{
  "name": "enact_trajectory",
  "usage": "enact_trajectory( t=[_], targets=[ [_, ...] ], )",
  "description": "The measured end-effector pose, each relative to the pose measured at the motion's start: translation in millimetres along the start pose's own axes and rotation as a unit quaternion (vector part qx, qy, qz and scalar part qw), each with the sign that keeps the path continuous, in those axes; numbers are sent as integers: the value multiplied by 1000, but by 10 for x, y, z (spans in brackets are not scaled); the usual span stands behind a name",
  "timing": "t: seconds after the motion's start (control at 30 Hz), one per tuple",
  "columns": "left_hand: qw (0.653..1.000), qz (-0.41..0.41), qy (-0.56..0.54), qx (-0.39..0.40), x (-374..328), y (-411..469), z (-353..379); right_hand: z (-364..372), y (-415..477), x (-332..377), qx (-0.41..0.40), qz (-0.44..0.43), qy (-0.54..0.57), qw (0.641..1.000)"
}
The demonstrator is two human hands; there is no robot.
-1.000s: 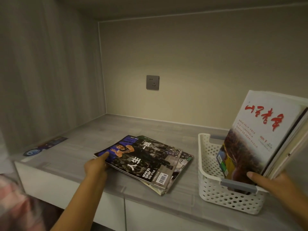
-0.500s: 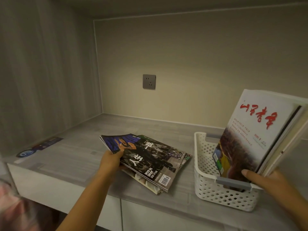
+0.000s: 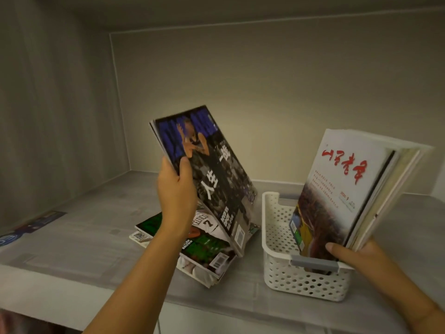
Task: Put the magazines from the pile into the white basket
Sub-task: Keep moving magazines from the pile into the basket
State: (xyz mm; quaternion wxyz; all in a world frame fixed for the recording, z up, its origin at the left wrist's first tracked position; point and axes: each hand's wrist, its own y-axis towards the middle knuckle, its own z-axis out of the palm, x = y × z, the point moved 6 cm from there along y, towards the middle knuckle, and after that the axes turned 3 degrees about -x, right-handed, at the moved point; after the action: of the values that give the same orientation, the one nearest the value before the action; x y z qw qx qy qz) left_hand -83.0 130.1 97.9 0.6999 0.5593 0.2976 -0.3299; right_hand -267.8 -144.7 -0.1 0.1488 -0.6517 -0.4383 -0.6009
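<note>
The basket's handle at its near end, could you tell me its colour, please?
Grey, on a white perforated basket; the handle shows in the head view.

Pile (image 3: 199, 239) left of basket (image 3: 277, 268), magazines (image 3: 349, 194) inside

Readable on the green magazine (image 3: 204, 239) atop the pile — "CELTICS", "7", "BROWN". White Chinese characters "人生" on the lifted dark magazine (image 3: 212, 179) — red brush script on the white-covered one (image 3: 337, 189), illegible.

dark basketball magazine (image 3: 212, 174) tilted above pile (image 3: 204, 247) | white-covered magazines (image 3: 349, 194) upright in white basket (image 3: 303, 280)
</note>
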Motion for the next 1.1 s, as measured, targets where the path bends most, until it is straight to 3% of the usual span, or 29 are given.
enact_trajectory(
  t=[0.17,0.53,0.93,1.1],
  targets=[
    [998,60,-13,25,-406,-65,498,36,9,24,19,1,20,1000],
    [969,126,134,168,-396,-851,1319,-5,50,-36,18,-18,-13,1000],
    [948,230,136,172,-513,-1274,1367,-36,158,-181,-4,-26,-61,998],
    [954,199,145,172,-369,-1332,1377,-45,185,-243,-10,-16,-51,999]
  ],
)
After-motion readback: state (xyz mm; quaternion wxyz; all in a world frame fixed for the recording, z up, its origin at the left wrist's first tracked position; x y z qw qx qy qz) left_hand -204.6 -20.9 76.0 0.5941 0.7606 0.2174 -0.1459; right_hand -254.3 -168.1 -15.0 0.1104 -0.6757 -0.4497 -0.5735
